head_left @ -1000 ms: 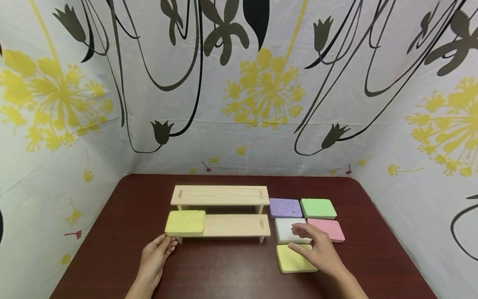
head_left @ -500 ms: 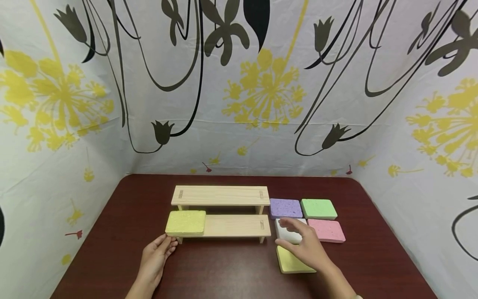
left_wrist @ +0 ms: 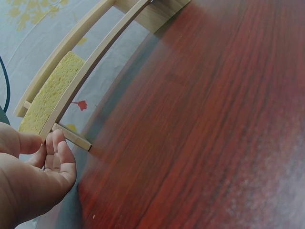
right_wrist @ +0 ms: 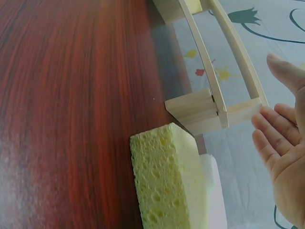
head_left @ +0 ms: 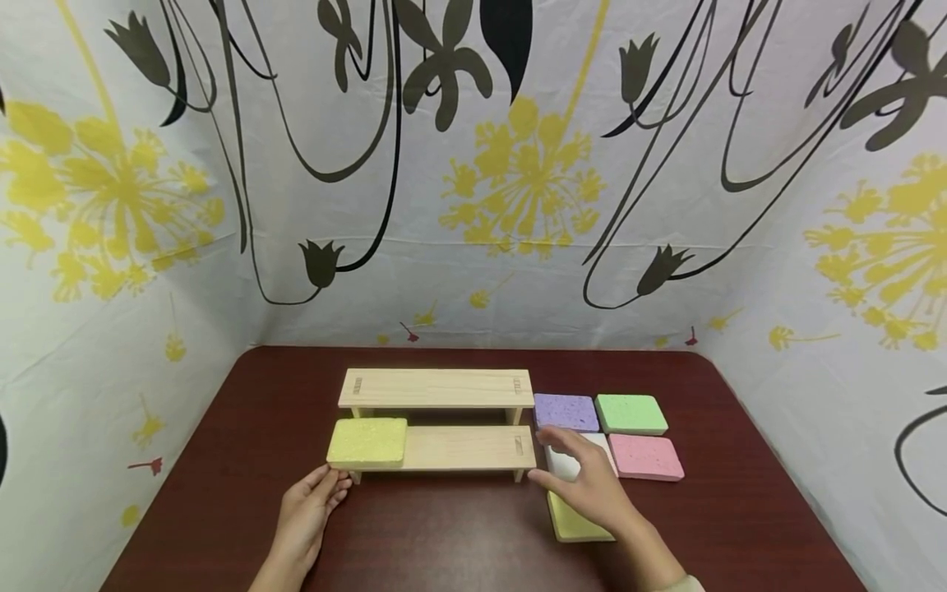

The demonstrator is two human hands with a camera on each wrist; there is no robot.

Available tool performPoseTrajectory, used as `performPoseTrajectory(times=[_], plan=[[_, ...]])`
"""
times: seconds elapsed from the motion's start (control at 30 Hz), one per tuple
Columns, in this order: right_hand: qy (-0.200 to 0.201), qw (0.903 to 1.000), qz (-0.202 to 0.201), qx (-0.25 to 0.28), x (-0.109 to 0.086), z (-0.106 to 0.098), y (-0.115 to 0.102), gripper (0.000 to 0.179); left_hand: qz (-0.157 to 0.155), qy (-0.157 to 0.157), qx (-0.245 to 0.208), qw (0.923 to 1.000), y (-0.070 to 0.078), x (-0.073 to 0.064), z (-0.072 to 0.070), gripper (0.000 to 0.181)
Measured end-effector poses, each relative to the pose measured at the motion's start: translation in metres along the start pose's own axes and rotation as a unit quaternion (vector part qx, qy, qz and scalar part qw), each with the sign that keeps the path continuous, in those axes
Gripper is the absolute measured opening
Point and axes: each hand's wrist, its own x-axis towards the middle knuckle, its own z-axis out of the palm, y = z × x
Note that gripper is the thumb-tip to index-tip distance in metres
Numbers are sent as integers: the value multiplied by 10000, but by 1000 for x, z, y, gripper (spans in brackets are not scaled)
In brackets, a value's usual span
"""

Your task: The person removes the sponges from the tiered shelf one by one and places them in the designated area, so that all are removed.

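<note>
My left hand (head_left: pixel 307 506) pinches the front left corner of a low wooden stand (head_left: pixel 469 448); in the left wrist view its thumb and fingers meet at the board's end. On that end of the board lies a yellow sponge (head_left: pixel 366 442). My right hand (head_left: pixel 592 485) is held by the stand's right end, thumb and fingers spread, with nothing between them. Beneath it, partly covered, are a white sponge (head_left: pixel 565 467) and a second yellow sponge (head_left: pixel 573 526). The right wrist view shows the right fingers (right_wrist: pixel 274 131) straight, close to the end of the wooden boards.
Behind the front board stands a higher wooden board (head_left: pixel 436 388) on legs. Purple (head_left: pixel 565 410), green (head_left: pixel 631 413) and pink (head_left: pixel 647 457) sponges lie to the right on the dark red table (head_left: pixel 436 534). Patterned cloth (head_left: pixel 473 304) hangs around the table's back and sides.
My right hand has moved left from over the sponges to the right end of the stand, uncovering more of the pink sponge. The left hand has stayed at the left corner.
</note>
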Motion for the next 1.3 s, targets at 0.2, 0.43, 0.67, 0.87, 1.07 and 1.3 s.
performPoseTrajectory(times=[0.2,0.43,0.67,0.87,1.07,1.3], plan=[[-34,9998,-119,123,3,4,-4,62,33,14,-19,10000,-1,0,0,47],[-168,9993,-141,304,10,12,-5,60,0,36,-19,10000,-1,0,0,46],[-263,9990,-189,301,16,22,-10,59,52,19,-55,10000,-2,0,-1,47],[-298,9988,-326,228,20,30,-15,59,78,23,-34,10000,-2,0,-1,47],[-366,9982,-323,353,24,38,-18,58,22,23,52,10000,-3,1,-1,44],[-404,9979,-412,284,29,48,-24,60,149,-11,39,9999,-1,0,-1,44]])
